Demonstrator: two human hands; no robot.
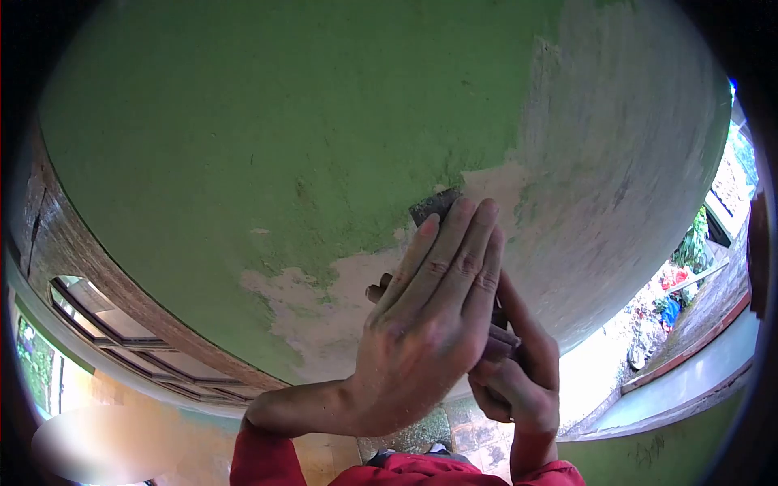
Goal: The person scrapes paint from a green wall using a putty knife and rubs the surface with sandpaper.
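A paint scraper shows its dark, flat metal blade (434,206) against the green wall (267,121), at the edge of a patch where the paint is gone. My right hand (523,377) is closed round the tool's handle (502,342), low and right of the blade. Over the tool lies my left hand (429,316), back toward me, its fingers stretched out side by side and pointing up at the blade. It covers most of the scraper, so the middle of the tool is hidden. Bare, pale plaster (356,283) spreads left of my hands.
A larger stripped area (608,138) covers the wall's right side. At the left runs a weathered wooden frame (121,251) with window panes (154,356). Below are floor tiles (478,437) and my feet. Outside at the right are rubble (648,324) and a low ledge (689,389).
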